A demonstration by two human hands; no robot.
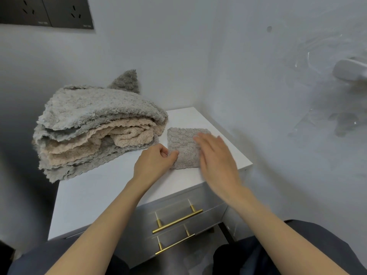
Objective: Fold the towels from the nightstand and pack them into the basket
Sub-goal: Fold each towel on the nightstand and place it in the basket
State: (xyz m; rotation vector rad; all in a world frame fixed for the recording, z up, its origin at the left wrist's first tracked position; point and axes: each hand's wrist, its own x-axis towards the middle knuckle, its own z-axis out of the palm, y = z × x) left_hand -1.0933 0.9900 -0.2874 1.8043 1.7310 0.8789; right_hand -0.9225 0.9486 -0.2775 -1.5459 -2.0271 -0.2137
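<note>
The folded towel (183, 143) and the towel pile (95, 128) are fluffy, nubbly fleece cloth, matt grey and beige. The nightstand (111, 187) top is smooth, matt white. Its drawer handles (177, 221) are brushed, brass-coloured metal; the wall (258, 76) is matt painted.

Two dark sockets (46, 11) sit in the pale wall (178, 46) upper left; a blurred white fixture (349, 71) juts out far right.

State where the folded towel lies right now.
Head view: the folded towel lies on the nightstand, right of the pile, near the right edge; the left hand pinches its left edge and the right hand lies over it.
</note>
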